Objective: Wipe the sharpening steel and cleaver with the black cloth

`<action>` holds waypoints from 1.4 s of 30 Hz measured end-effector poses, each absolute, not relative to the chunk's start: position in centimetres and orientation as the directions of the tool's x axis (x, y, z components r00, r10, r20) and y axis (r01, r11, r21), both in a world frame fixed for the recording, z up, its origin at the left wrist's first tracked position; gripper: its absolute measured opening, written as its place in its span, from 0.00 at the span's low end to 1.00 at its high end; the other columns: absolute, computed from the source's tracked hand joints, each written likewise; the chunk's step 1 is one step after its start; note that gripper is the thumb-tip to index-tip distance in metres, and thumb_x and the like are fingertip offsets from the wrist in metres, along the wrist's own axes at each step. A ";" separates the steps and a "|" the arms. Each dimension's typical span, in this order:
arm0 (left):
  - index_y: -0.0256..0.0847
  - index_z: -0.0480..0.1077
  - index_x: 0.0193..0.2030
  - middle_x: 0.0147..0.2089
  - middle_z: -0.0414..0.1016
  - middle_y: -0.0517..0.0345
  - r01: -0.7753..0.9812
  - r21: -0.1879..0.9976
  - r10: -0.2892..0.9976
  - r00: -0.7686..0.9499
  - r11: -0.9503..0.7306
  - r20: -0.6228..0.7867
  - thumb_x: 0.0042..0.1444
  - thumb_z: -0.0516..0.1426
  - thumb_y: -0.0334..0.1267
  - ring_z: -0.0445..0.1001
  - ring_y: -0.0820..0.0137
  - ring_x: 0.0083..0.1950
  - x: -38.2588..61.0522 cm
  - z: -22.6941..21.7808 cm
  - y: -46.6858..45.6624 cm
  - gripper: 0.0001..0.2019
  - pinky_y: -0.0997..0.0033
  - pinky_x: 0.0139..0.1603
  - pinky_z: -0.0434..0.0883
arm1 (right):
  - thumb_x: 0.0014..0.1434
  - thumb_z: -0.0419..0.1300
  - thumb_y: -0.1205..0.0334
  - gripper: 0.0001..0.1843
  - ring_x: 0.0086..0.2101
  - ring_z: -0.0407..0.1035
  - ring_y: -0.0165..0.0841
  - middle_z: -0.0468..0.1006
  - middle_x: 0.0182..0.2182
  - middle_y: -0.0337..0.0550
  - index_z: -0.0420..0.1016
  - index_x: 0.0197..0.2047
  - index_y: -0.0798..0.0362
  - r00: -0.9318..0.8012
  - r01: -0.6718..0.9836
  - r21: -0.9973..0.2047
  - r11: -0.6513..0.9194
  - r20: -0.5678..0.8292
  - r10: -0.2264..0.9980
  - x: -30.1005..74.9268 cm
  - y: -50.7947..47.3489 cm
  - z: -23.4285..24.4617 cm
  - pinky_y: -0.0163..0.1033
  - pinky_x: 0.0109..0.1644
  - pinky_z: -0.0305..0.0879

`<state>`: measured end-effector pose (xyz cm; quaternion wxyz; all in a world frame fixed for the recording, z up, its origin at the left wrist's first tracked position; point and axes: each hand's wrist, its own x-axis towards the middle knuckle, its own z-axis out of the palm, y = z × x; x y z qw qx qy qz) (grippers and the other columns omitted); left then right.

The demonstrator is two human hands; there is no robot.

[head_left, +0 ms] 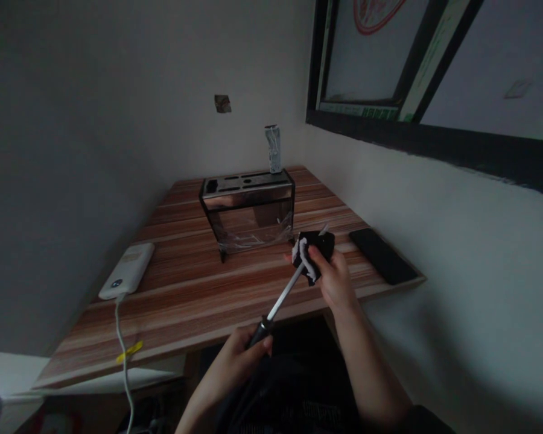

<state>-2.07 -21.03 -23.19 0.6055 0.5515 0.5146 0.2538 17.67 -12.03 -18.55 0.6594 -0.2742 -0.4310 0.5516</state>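
Note:
A sharpening steel [286,294] with a dark handle points away from me, up and to the right. My left hand [238,358] is closed round its handle, just below the table's front edge. My right hand [335,277] pinches a black cloth with white edging [323,244] round the upper part of the rod. What looks like the rod's tip pokes out past the cloth. Behind the cloth stands a knife block [248,196] with a slotted metal top and clear film across its lower front; the slots look bare.
On the wood-grain table [176,277], a white power bank [129,271] with a cable [121,331] lies at the left. A dark phone [382,256] rests near the right edge. Walls rise close behind and to the right, with a framed window [366,54] overhead.

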 end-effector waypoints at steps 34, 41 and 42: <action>0.37 0.67 0.27 0.17 0.53 0.70 0.079 0.979 0.960 0.195 0.188 -0.200 0.48 0.60 0.56 0.49 0.79 0.19 -1.0 -23.6 -19.2 0.21 0.78 0.20 0.47 | 0.50 0.68 0.49 0.21 0.42 0.78 0.44 0.84 0.39 0.49 0.78 0.42 0.56 -0.372 -0.253 -0.965 -0.066 0.034 0.928 13.2 -15.3 -21.0 0.45 0.47 0.74; 0.36 0.66 0.27 0.20 0.56 0.67 0.071 0.982 0.962 0.200 0.174 -0.185 0.49 0.59 0.57 0.50 0.79 0.21 -0.7 -23.4 -19.4 0.22 0.78 0.21 0.49 | 0.49 0.68 0.50 0.19 0.37 0.79 0.41 0.84 0.35 0.47 0.78 0.39 0.55 -0.317 -0.293 -0.955 -0.058 0.040 0.948 13.1 -15.5 -20.7 0.41 0.39 0.76; 0.36 0.66 0.27 0.21 0.58 0.66 0.071 0.985 0.964 0.204 0.159 -0.171 0.49 0.59 0.57 0.52 0.78 0.22 -0.8 -23.6 -19.3 0.22 0.78 0.22 0.50 | 0.50 0.68 0.51 0.18 0.36 0.79 0.41 0.84 0.34 0.46 0.78 0.39 0.55 -0.315 -0.304 -0.951 -0.061 0.040 0.948 13.1 -15.5 -20.8 0.40 0.38 0.76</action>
